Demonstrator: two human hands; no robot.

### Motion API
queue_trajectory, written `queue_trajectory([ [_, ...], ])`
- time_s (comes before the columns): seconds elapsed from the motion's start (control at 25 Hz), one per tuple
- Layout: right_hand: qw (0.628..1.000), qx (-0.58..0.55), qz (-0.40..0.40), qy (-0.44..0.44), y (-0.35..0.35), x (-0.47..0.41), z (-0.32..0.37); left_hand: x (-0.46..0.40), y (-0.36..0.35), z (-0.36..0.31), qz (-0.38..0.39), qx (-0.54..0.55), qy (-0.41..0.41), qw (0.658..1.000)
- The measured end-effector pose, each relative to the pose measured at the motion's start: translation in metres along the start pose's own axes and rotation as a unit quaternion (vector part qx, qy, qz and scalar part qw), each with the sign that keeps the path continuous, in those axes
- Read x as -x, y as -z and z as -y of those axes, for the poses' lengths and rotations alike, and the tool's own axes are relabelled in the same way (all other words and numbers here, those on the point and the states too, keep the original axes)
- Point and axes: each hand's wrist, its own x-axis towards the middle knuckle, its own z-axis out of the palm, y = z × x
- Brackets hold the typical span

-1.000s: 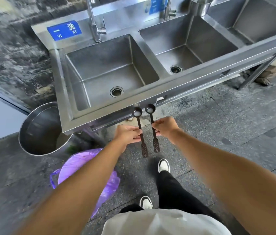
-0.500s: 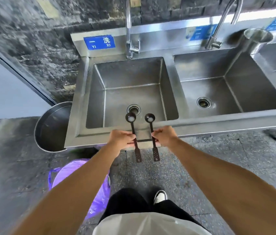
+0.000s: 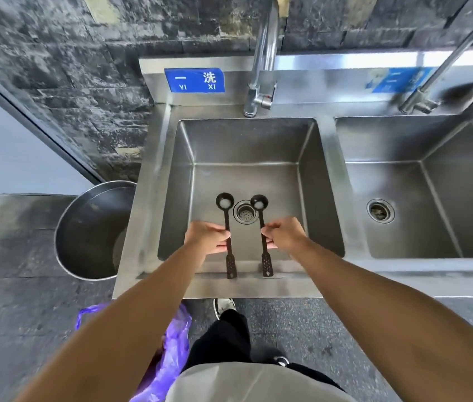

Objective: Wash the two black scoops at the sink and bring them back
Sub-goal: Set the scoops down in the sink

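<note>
Stood at the left basin of the stainless-steel sink (image 3: pixel 154 227), nothing washed yet. Left hand (image 3: pixel 207 237) clenched around the stem of one long-handled black plastic scoop (image 3: pixel 227 227); right hand (image 3: pixel 284 235) clenched likewise around the second black scoop (image 3: pixel 262 227). Both scoops held side by side above the basin, apart from each other, bowls over the basin floor either side of the round perforated drain (image 3: pixel 245 211), perforated handle ends over the sink's front rim. Pale residue visible in both bowls. No water seen running from the curved chrome faucet (image 3: pixel 261 62) at the back edge. Judged: arrival done; left were opening the tap, rinsing both scoops, carrying them back.
</note>
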Motion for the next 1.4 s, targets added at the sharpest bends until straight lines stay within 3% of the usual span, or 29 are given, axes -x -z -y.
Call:
queue_trajectory([
  [0.44,0.999,-0.008,0.01,-0.049,-0.042,-0.09,0.076,-0.098,0.034,-0.054,-0.004,-0.011,0.048,0.999],
  [0.92,0.993,0.033,0.062,-0.096,-0.065,-0.211,0.078,-0.201,0.025,-0.077,-0.092,-0.035,0.096,0.99],
  [1.16,0.99,0.055,0.077,-0.109,-0.092,-0.269,0.074,-0.265,0.022,-0.065,-0.093,-0.046,0.13,0.986],
  [1.4,0.987,0.059,0.077,-0.128,-0.129,-0.323,0.072,-0.323,0.014,-0.049,-0.088,-0.155,0.109,0.978],
])
